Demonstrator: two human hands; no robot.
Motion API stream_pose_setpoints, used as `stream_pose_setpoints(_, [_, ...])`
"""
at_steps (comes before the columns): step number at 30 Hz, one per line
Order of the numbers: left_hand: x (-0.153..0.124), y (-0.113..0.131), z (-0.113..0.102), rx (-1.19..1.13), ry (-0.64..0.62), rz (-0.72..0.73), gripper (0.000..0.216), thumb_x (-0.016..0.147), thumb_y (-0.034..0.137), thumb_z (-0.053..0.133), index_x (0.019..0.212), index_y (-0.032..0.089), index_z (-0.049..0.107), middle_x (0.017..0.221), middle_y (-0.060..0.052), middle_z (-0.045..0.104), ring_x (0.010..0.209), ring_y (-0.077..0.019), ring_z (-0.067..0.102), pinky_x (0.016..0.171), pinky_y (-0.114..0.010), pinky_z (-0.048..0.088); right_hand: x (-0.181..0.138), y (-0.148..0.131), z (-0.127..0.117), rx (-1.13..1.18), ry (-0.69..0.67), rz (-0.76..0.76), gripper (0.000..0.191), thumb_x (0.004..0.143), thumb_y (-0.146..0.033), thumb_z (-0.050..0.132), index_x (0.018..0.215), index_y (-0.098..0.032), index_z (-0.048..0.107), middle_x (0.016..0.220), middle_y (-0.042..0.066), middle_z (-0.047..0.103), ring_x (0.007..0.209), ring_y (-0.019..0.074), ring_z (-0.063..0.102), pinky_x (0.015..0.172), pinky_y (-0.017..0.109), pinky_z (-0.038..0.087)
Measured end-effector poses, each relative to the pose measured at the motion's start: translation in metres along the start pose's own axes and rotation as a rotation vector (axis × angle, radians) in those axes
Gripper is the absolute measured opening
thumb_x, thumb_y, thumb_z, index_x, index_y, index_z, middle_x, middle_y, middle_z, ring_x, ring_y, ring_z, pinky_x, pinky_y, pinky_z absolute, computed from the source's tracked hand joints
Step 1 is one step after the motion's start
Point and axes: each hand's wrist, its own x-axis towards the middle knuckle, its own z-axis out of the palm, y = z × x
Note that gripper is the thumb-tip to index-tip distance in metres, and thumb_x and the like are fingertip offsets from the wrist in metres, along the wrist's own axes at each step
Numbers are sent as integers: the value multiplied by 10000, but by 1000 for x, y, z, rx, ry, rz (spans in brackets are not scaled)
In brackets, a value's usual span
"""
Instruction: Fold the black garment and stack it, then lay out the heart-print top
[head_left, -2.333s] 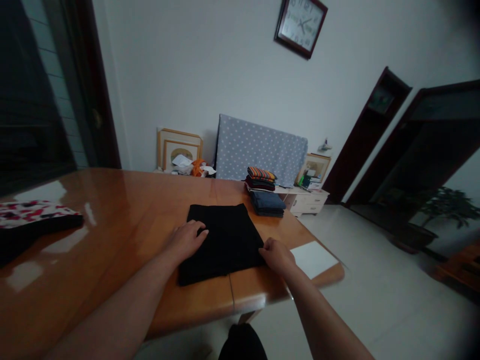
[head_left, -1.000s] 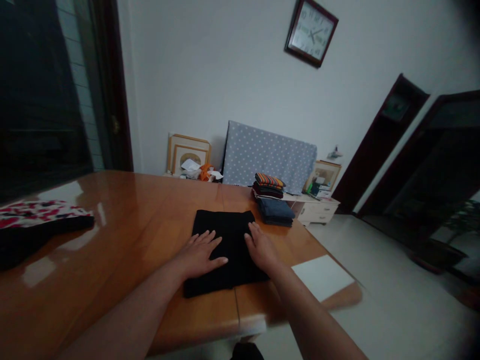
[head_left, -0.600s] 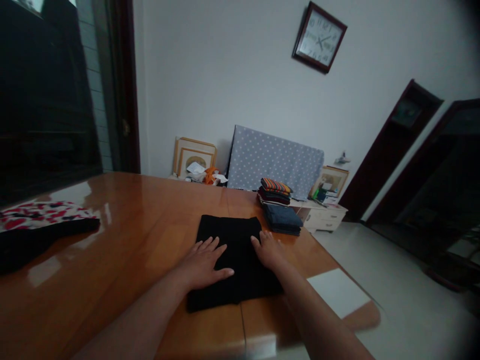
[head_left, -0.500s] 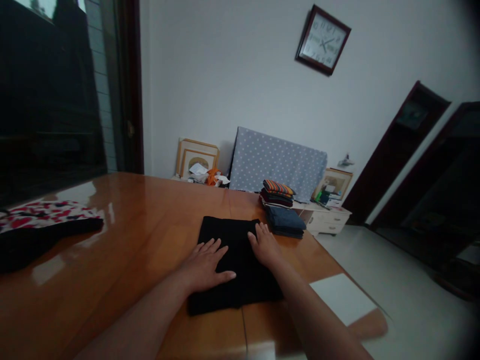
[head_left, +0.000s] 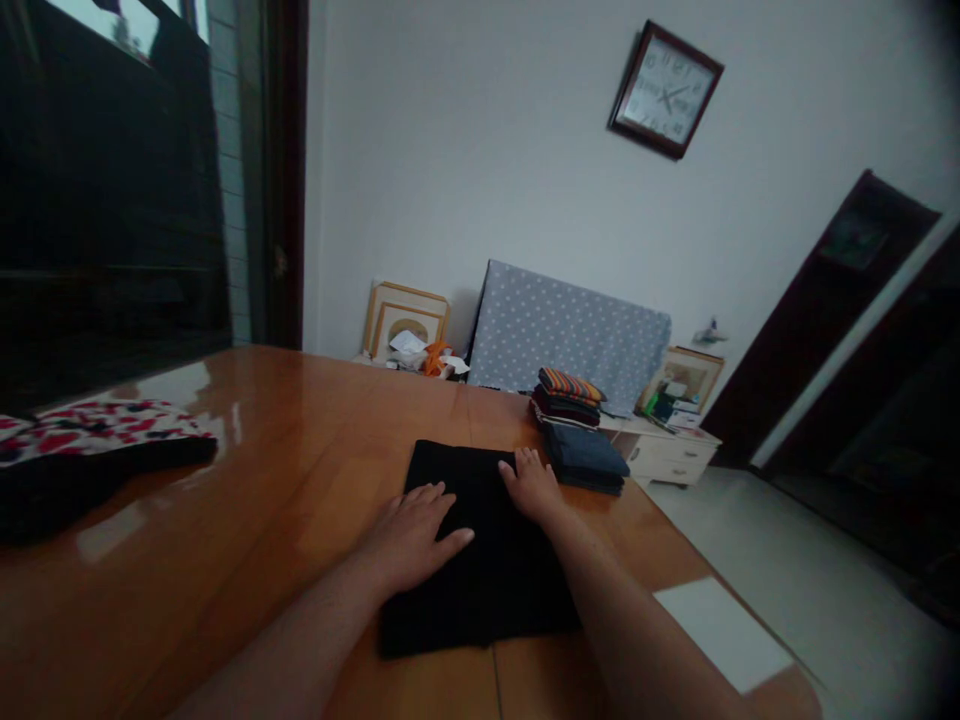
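A black folded piece of clothing (head_left: 487, 570) lies flat on the wooden table in front of me; its exact kind does not show. My left hand (head_left: 416, 535) rests palm down across its left side, thumb stretched out to the right. Over its upper right edge lies my right hand (head_left: 531, 485), fingers extended and palm down. Neither hand grips anything. Just beyond my right hand is a stack of folded clothes, with dark blue pieces (head_left: 585, 452) beside a pile topped by a striped one (head_left: 571, 384).
The glossy wooden table (head_left: 315, 430) runs beneath everything. At left lies a red, white and black garment (head_left: 112, 440). A white sheet (head_left: 724, 630) lies near the right edge. Behind are a dotted grey cloth (head_left: 570, 320), picture frames (head_left: 405, 312) and a white cabinet (head_left: 675, 455).
The view has shifted, so the scene sits slightly lower and farther right. Both hands stay on the black clothing, and the left hand's fingers have drawn a little closer together.
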Motion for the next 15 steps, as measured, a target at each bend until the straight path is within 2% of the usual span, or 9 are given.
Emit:
stream_pose_setpoints(3, [1,-3,0,39,52,-71,822,893,735,250,1490,194,415,1579,-122,294,1469,-331,218,1145,-561,207,12,-1,8,-9,-3,-15,745,979,-579,194,1553,-103,189,1634,135,124,1513,256,26,1191,446,82])
stream_pose_setpoints(7, [2,-8,1,110,-10,-139,906,860,755,295,1496,117,389,1579,-175,245,1480,-350,165,1141,-633,106,22,7,20,-14,-70,-7,775,962,-615,218,1543,-102,228,1624,150,160,1511,267,56,1176,464,140])
stream_pose_setpoints(11, [2,-8,1,115,-31,-144,906,856,757,290,1499,126,380,1581,-178,224,1480,-351,162,1119,-685,4,32,11,19,-30,-101,-19,806,939,-656,248,1532,-110,265,1613,154,206,1504,285,103,1173,488,135])
stream_pose_setpoints(15, [3,-7,0,87,-24,-152,888,859,754,288,1485,135,408,1575,-175,248,1475,-359,179,1111,-695,-32,36,0,15,-51,-79,-47,810,944,-655,198,1525,-95,275,1602,171,232,1498,304,120,1176,516,85])
